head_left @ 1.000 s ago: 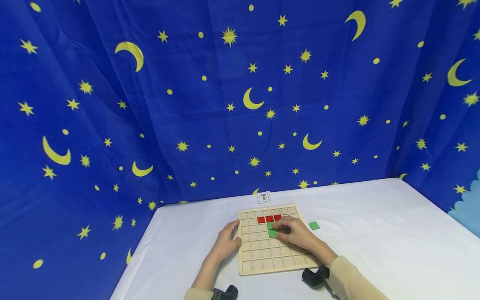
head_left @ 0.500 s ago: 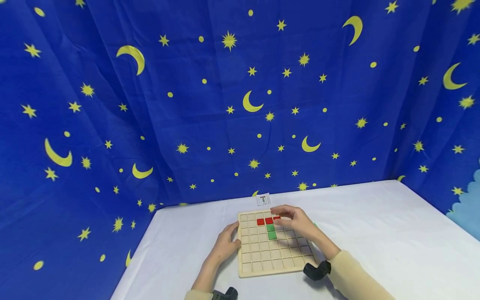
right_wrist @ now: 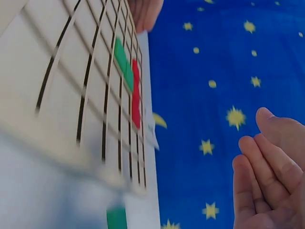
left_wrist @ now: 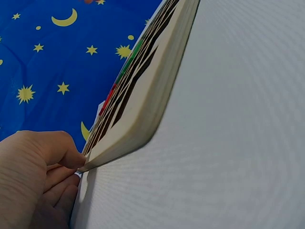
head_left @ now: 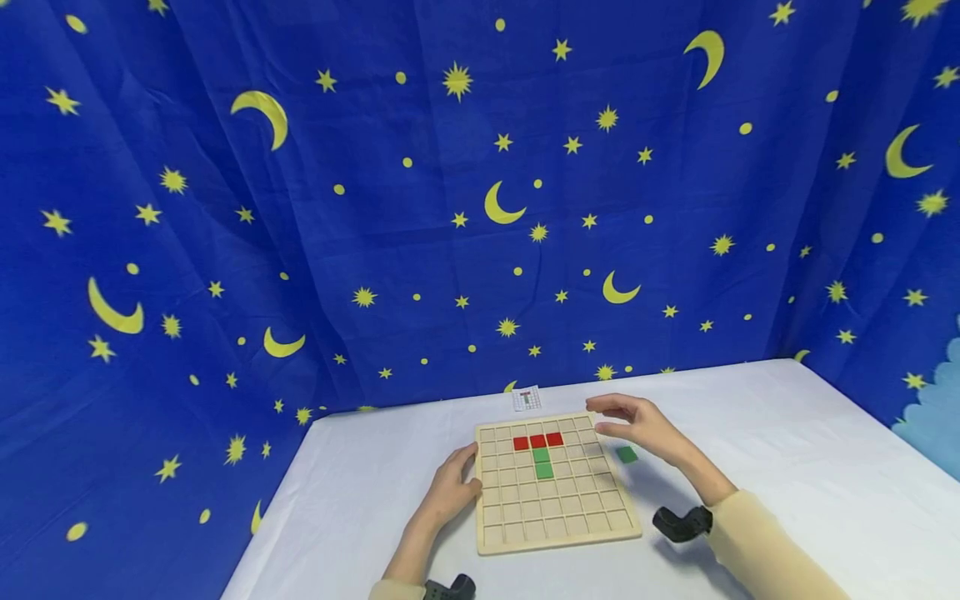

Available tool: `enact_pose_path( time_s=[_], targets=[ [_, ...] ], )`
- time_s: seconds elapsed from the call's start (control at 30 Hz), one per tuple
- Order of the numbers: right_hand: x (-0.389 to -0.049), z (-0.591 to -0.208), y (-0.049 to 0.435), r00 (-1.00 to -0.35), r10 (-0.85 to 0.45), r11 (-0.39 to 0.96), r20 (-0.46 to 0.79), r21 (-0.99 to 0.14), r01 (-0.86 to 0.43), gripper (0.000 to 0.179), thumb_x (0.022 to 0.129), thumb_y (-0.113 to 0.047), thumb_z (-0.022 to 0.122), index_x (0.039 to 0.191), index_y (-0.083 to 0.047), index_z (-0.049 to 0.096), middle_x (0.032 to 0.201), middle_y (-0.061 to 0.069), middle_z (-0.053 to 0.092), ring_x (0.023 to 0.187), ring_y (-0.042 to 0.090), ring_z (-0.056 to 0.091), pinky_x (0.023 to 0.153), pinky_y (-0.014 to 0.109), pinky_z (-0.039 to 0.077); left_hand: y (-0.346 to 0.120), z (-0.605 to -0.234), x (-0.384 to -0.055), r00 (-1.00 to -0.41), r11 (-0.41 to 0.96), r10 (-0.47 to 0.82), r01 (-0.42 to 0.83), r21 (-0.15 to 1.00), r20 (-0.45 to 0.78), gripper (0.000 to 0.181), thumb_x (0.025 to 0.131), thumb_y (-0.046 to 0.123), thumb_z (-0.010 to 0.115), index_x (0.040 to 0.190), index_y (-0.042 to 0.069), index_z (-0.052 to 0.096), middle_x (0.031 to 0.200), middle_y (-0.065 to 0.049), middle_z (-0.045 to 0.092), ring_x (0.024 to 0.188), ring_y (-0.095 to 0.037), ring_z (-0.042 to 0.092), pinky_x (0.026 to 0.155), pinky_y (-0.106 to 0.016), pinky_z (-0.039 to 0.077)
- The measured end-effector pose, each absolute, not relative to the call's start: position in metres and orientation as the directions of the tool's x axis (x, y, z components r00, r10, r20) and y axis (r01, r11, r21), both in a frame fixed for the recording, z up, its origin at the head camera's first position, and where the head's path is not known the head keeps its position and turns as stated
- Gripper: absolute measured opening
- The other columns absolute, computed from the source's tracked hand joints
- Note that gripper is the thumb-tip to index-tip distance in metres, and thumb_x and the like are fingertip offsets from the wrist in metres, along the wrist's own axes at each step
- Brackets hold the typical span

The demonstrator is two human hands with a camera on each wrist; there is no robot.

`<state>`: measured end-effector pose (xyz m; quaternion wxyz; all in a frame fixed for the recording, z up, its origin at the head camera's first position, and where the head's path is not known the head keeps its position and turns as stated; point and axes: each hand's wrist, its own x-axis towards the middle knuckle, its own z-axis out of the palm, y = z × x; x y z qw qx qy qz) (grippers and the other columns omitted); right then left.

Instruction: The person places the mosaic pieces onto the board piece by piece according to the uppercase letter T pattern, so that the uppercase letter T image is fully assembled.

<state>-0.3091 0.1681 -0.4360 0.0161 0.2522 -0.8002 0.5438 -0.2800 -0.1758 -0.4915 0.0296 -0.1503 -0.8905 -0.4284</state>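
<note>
My left hand rests against the left edge of a wooden grid board. In the left wrist view, its thumb touches the board's rim. Three red square tiles lie in a row in the grid's far part. Two green tiles run down from the middle red one. My right hand is above the table by the board's far right corner, thumb apart from the fingers, holding nothing. Just below it, a loose green tile lies on the table, right of the board.
A small card with a printed grid pattern lies behind the board. White cloth covers the table. A blue curtain with moons and stars stands behind it. Black devices are strapped to both wrists.
My right hand has lifted off the green tiles in the grid and moved right, past the board's edge. The left hand stays at the board's left edge.
</note>
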Motion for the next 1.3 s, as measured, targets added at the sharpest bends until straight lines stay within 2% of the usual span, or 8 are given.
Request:
enact_pose_path(
  time_s=[0.27, 0.6, 0.77, 1.0, 1.17, 1.3],
  targets=[
    [-0.302, -0.442, 0.201, -0.913, -0.308, 0.341, 0.268, -0.865, -0.369, 0.044, 0.085, -0.022, 0.07, 0.122, -0.001, 0.059, 0.119, 0.013, 0.061, 0.115, 0.032, 0.054, 0.093, 0.026, 0.048, -0.178, -0.494, -0.279, -0.953, 0.587, 0.24, 0.292, 0.755, 0.182, 0.068, 0.074, 0.001, 0.058, 0.138, -0.008, 0.038, 0.138, -0.025, 0.041, 0.131, -0.041, 0.035, 0.108, -0.052, 0.028],
    [-0.303, -0.465, 0.216, -0.927, -0.283, 0.326, 0.245, -0.885, -0.333, 0.042, 0.086, -0.015, 0.067, 0.123, 0.003, 0.058, 0.119, 0.017, 0.061, 0.115, 0.036, 0.053, 0.09, 0.019, 0.046, -0.178, -0.495, -0.28, -0.95, 0.581, 0.244, 0.302, 0.755, 0.192, 0.067, 0.075, 0.002, 0.058, 0.138, -0.008, 0.038, 0.138, -0.025, 0.042, 0.131, -0.04, 0.034, 0.109, -0.051, 0.028],
    [-0.305, -0.481, 0.218, -0.923, -0.287, 0.348, 0.256, -0.87, -0.349, 0.041, 0.085, -0.014, 0.068, 0.121, 0.004, 0.059, 0.118, 0.017, 0.061, 0.114, 0.036, 0.054, 0.095, 0.026, 0.047, -0.177, -0.495, -0.281, -0.95, 0.579, 0.246, 0.305, 0.756, 0.194, 0.067, 0.075, 0.002, 0.058, 0.139, -0.008, 0.038, 0.138, -0.025, 0.041, 0.131, -0.04, 0.034, 0.109, -0.052, 0.028],
    [-0.303, -0.49, 0.22, -0.925, -0.3, 0.405, 0.232, -0.847, -0.344, 0.044, 0.085, -0.016, 0.068, 0.122, 0.006, 0.057, 0.12, 0.019, 0.06, 0.112, 0.037, 0.056, 0.096, 0.044, 0.045, -0.175, -0.494, -0.281, -0.952, 0.584, 0.242, 0.299, 0.755, 0.19, 0.067, 0.075, 0.002, 0.058, 0.139, -0.007, 0.038, 0.139, -0.025, 0.041, 0.131, -0.041, 0.034, 0.108, -0.052, 0.028],
    [-0.303, -0.495, 0.22, -0.93, -0.296, 0.448, 0.22, -0.828, -0.338, 0.042, 0.084, -0.015, 0.069, 0.121, 0.003, 0.059, 0.12, 0.016, 0.061, 0.114, 0.035, 0.055, 0.097, 0.042, 0.045, -0.174, -0.493, -0.28, -0.955, 0.586, 0.238, 0.288, 0.758, 0.178, 0.067, 0.076, 0.002, 0.058, 0.139, -0.007, 0.038, 0.139, -0.024, 0.041, 0.132, -0.04, 0.033, 0.109, -0.052, 0.027],
    [-0.304, -0.499, 0.219, -0.923, -0.301, 0.489, 0.239, -0.793, -0.365, 0.037, 0.082, -0.012, 0.07, 0.117, 0.0, 0.063, 0.116, 0.012, 0.064, 0.111, 0.033, 0.057, 0.096, 0.045, 0.045, -0.175, -0.493, -0.28, -0.953, 0.588, 0.239, 0.294, 0.753, 0.185, 0.067, 0.076, 0.003, 0.058, 0.139, -0.007, 0.038, 0.139, -0.024, 0.041, 0.131, -0.04, 0.034, 0.109, -0.052, 0.027]
  ],
)
